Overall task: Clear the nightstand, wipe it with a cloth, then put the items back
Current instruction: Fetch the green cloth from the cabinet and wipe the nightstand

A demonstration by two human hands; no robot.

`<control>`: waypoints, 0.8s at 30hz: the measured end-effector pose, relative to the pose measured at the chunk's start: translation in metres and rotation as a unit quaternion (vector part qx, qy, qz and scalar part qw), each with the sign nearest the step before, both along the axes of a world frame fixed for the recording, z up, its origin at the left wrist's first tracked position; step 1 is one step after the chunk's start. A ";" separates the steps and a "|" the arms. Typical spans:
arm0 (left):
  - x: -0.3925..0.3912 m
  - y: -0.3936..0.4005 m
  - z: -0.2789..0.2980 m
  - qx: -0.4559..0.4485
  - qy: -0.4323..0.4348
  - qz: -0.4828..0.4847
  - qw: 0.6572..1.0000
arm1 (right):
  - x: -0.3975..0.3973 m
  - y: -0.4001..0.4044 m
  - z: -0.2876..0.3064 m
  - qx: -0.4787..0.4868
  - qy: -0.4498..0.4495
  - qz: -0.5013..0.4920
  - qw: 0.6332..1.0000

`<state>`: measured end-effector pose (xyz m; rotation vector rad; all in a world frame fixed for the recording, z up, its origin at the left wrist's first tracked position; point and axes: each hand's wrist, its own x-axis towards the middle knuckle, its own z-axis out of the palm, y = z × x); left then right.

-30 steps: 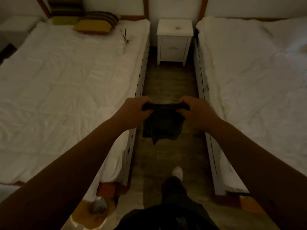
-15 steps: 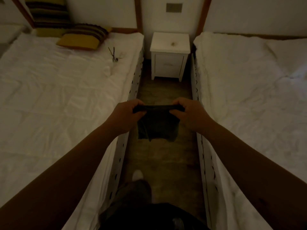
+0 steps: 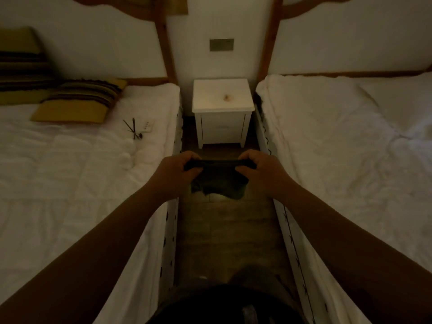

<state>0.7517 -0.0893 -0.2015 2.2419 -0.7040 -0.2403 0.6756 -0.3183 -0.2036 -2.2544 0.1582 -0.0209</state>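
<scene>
A dark cloth hangs stretched between my two hands in the aisle between two beds. My left hand grips its left top corner and my right hand grips its right top corner. Ahead, against the wall, stands the white nightstand; its top shows only a small brownish mark. On the left bed lie a small white remote-like item, dark thin sticks and a small white soft object.
The left bed and right bed close in a narrow wooden floor strip. Striped yellow pillows lie at the left bed's head. A metal wall plate sits above the nightstand.
I have walked up the aisle, so the nightstand is nearer and larger. Both hands keep holding the cloth stretched in front of me.
</scene>
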 end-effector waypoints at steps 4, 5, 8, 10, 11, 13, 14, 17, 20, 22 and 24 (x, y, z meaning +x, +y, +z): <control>0.078 -0.027 0.000 -0.006 -0.008 0.004 1.000 | 0.075 -0.027 0.003 0.015 -0.007 -0.013 1.000; 0.099 -0.036 -0.003 -0.005 -0.008 0.004 1.000 | 0.096 -0.036 0.001 0.018 -0.005 -0.012 1.000; 0.164 -0.067 -0.014 -0.003 -0.020 0.013 1.000 | 0.164 -0.068 -0.010 0.037 0.001 0.004 0.999; 0.200 -0.088 -0.020 -0.008 -0.017 0.015 1.000 | 0.202 -0.090 -0.017 0.047 0.003 0.011 0.999; 0.223 -0.101 -0.020 -0.013 -0.009 0.028 0.999 | 0.230 -0.104 -0.019 0.056 0.002 0.020 0.998; 0.256 -0.121 -0.020 -0.007 0.004 0.038 0.999 | 0.268 -0.127 -0.021 0.063 0.007 0.028 0.998; 0.272 -0.131 -0.019 -0.003 0.007 0.048 0.999 | 0.286 -0.138 -0.021 0.065 0.010 0.034 0.997; 0.322 -0.159 -0.008 -0.003 0.002 0.064 0.998 | 0.346 -0.167 -0.012 0.087 0.002 0.041 0.995; 0.370 -0.178 -0.001 -0.007 0.009 0.074 0.997 | 0.402 -0.189 -0.008 0.098 -0.006 0.051 0.994; 0.401 -0.188 0.000 -0.009 0.009 0.080 0.997 | 0.438 -0.200 -0.008 0.091 -0.008 0.064 0.994; 0.438 -0.196 -0.006 -0.009 0.012 0.084 0.996 | 0.475 -0.210 -0.012 0.085 -0.002 0.065 0.994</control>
